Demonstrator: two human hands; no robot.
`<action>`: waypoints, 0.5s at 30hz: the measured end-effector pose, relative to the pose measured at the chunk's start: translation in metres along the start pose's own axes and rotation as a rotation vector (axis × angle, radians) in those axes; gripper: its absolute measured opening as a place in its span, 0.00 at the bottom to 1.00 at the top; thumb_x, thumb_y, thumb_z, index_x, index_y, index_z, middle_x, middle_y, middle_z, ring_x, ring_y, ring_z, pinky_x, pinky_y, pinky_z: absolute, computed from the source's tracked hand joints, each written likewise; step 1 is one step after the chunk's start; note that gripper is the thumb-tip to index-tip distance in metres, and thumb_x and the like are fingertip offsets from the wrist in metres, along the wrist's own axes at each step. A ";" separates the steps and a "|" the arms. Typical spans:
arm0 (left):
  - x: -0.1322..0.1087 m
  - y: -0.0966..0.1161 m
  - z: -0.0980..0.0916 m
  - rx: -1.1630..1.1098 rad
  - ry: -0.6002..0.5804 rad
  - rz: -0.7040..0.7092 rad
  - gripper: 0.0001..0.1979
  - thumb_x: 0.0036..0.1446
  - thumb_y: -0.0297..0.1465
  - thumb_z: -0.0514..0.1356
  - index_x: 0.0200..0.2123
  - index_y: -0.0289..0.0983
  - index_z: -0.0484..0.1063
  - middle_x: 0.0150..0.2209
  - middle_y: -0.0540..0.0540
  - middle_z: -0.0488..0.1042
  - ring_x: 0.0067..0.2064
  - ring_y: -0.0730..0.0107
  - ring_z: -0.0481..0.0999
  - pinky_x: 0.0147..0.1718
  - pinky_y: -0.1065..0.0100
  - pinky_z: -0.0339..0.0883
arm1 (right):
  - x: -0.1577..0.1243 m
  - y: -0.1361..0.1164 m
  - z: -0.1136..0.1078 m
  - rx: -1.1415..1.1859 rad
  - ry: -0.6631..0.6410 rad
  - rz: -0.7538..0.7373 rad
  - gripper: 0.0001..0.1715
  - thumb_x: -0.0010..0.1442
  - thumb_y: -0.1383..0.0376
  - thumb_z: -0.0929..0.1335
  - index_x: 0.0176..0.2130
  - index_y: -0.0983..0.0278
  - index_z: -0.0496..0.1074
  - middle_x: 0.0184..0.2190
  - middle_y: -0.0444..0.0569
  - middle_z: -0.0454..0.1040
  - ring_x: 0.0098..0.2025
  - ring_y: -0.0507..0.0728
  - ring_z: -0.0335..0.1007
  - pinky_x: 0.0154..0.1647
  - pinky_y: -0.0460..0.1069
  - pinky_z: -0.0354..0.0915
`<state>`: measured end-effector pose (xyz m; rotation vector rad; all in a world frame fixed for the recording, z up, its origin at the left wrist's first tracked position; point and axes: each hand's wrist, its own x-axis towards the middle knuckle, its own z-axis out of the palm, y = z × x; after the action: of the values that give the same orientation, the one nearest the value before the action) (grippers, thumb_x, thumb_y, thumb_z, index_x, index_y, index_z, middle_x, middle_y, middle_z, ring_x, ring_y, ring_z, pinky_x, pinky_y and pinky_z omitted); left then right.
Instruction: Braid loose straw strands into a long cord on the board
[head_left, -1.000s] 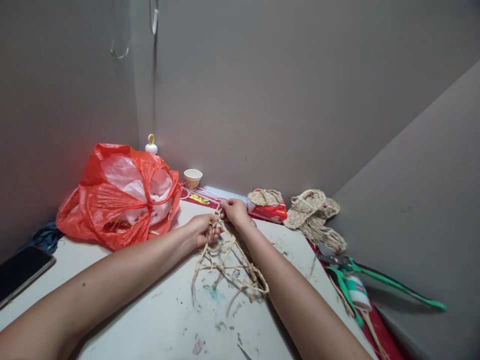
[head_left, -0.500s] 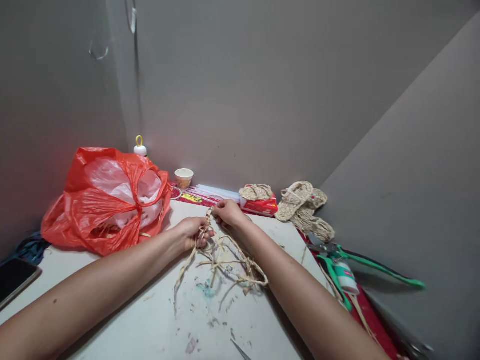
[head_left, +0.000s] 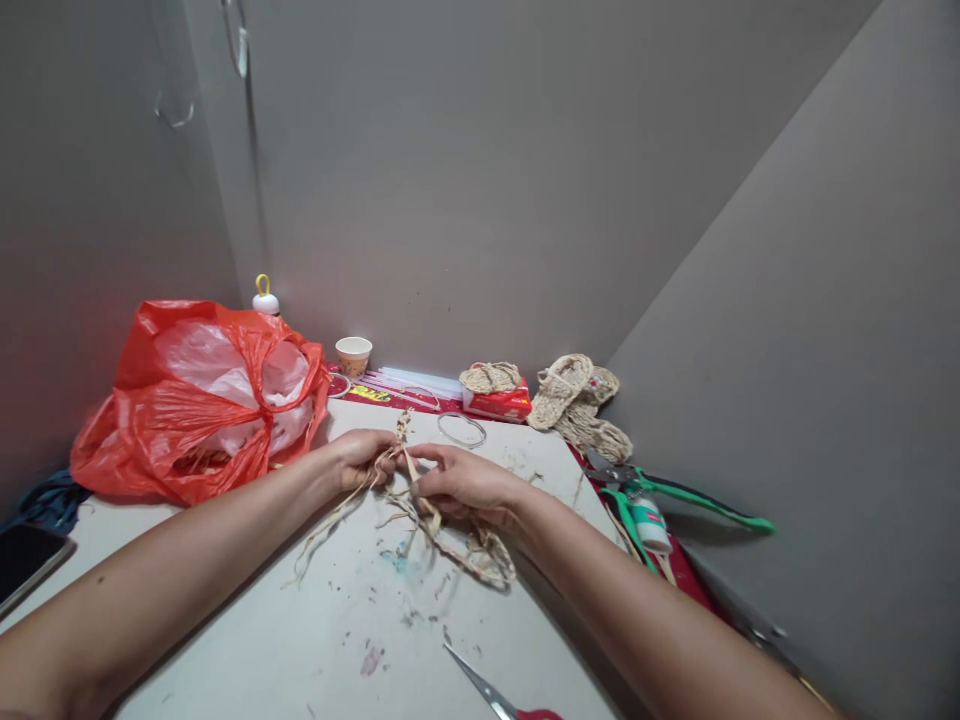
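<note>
A pale straw braid [head_left: 403, 425] rises above my left hand [head_left: 366, 458], whose fingers are closed around it near its lower end. Loose straw strands hang from that grip toward the lower left. My right hand [head_left: 461, 485] is just to the right, thumb and forefinger pinching a flat straw strand [head_left: 412, 468] that runs down from the braid. Below my right hand a longer looped straw cord [head_left: 487, 575] lies on the white tabletop [head_left: 300, 650]. Parts of the strands are hidden behind my fingers.
A red plastic bag [head_left: 202, 400] stands at the left, near a phone [head_left: 30, 560]. Along the wall are a paper cup [head_left: 353, 355], a wire ring [head_left: 462, 431] and woven straw sandals [head_left: 562, 385]. Green-handled pruners [head_left: 697, 500] lie right; scissors [head_left: 487, 690] lie at the front.
My right hand has moved down from the braid's top to the strands beside my left hand. The view has shifted right, showing more of the scissors.
</note>
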<state>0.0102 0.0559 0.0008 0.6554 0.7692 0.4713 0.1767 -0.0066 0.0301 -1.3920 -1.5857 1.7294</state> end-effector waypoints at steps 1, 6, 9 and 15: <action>-0.001 0.001 0.001 0.013 0.015 -0.008 0.04 0.52 0.21 0.52 0.27 0.32 0.62 0.22 0.47 0.70 0.12 0.86 0.54 0.07 0.84 0.46 | -0.005 0.000 -0.006 -0.070 0.053 0.008 0.24 0.47 0.71 0.67 0.46 0.64 0.68 0.16 0.37 0.65 0.12 0.43 0.48 0.12 0.40 0.45; -0.006 0.004 0.006 0.055 0.068 -0.034 0.07 0.55 0.21 0.49 0.25 0.34 0.59 0.22 0.47 0.69 0.11 0.88 0.50 0.07 0.84 0.41 | -0.028 0.004 -0.058 -0.579 0.403 -0.057 0.13 0.47 0.70 0.67 0.35 0.66 0.76 0.17 0.41 0.66 0.18 0.47 0.56 0.19 0.43 0.52; -0.008 0.005 0.008 0.059 0.078 -0.048 0.07 0.55 0.21 0.48 0.26 0.34 0.59 0.19 0.51 0.64 0.11 0.87 0.49 0.07 0.84 0.41 | -0.038 0.005 -0.087 -0.698 0.559 -0.099 0.11 0.50 0.67 0.66 0.32 0.67 0.77 0.20 0.44 0.69 0.21 0.50 0.58 0.23 0.45 0.55; -0.012 0.003 0.008 0.043 0.067 -0.042 0.06 0.55 0.21 0.48 0.27 0.34 0.59 0.17 0.53 0.61 0.11 0.86 0.51 0.07 0.83 0.44 | -0.043 -0.020 -0.103 -0.805 0.719 -0.071 0.14 0.54 0.60 0.65 0.33 0.67 0.77 0.19 0.45 0.66 0.24 0.53 0.57 0.24 0.47 0.50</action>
<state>0.0082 0.0485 0.0128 0.6646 0.8571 0.4413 0.2763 0.0149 0.0803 -1.9556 -1.8780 0.3802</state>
